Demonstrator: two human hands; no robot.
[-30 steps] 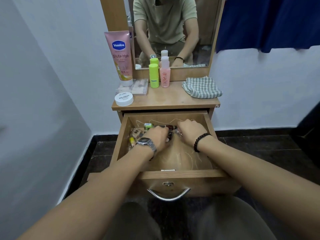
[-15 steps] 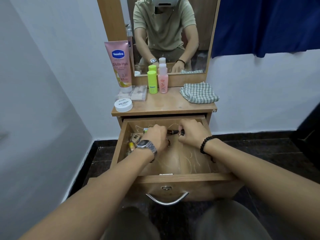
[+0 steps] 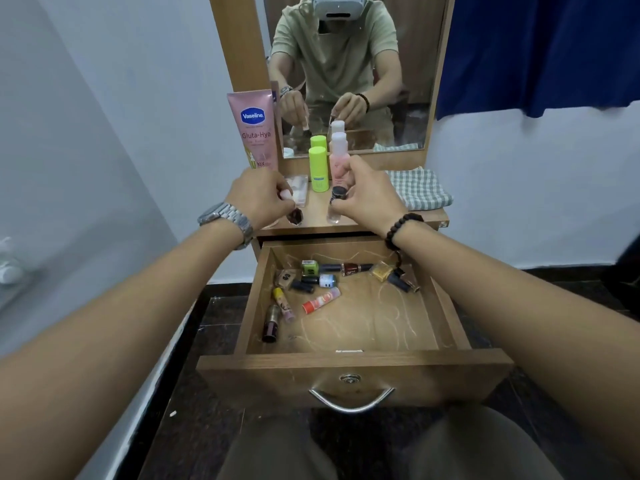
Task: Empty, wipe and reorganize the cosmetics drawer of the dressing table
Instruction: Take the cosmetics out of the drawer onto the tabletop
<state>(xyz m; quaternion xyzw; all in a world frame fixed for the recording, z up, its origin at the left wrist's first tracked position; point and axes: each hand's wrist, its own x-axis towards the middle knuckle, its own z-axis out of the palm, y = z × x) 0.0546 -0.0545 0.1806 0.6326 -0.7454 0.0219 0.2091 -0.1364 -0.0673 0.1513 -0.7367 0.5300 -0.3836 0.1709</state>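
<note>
Dressing table (image 3: pixel 349 226), hands gripping small bottles

My pale pink Vaseline tube (image 3: pixel 255 130) carries a blue oval logo. Beside it stand a lime-green plastic bottle (image 3: pixel 318 169) and a salmon-pink bottle with a white cap (image 3: pixel 338 154). The folded cloth (image 3: pixel 419 187) is checked in grey-green and white. The light brown wooden drawer (image 3: pixel 349 370) shows pale squiggly scratch lines on its bottom. Inside lie a red-and-white tube (image 3: pixel 320 300), a glittery gold nail polish bottle (image 3: pixel 381 270) and a lime-green cube-shaped bottle (image 3: pixel 309 267). My bead bracelet (image 3: pixel 401 226) is black; my metal watch (image 3: pixel 227 218) is silver.
</note>
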